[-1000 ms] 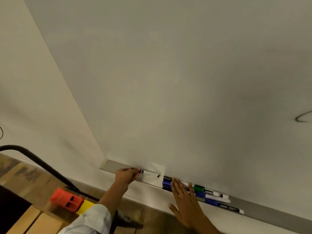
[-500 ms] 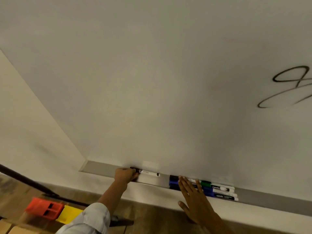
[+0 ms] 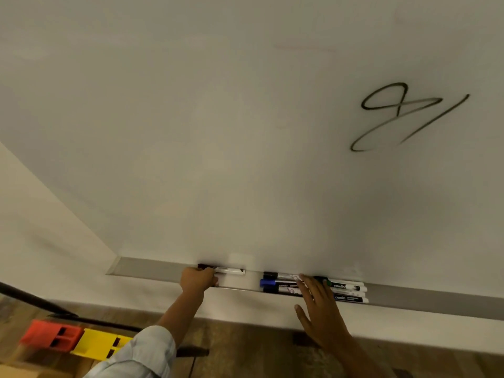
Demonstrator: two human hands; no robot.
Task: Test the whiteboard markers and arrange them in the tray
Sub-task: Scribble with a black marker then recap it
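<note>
A grey tray (image 3: 152, 270) runs along the bottom of the whiteboard (image 3: 245, 132). My left hand (image 3: 197, 279) grips the cap end of a black-capped white marker (image 3: 229, 270) that lies in the tray. To the right, several markers (image 3: 283, 283) with black, blue and green caps lie side by side in the tray. My right hand (image 3: 317, 309) rests flat with spread fingers over their middle, fingertips touching them. A black scribble (image 3: 395, 115) marks the board at upper right.
On the wooden floor at lower left sit a red block (image 3: 51, 335) and a yellow block (image 3: 101, 345). A black curved bar (image 3: 32, 298) crosses the left side. White wall lies left of the board and below the tray.
The view has tilted up and shifted right, showing the whole scribble. My left hand has lowered the black marker flat into the tray. My right hand stays on the marker group.
</note>
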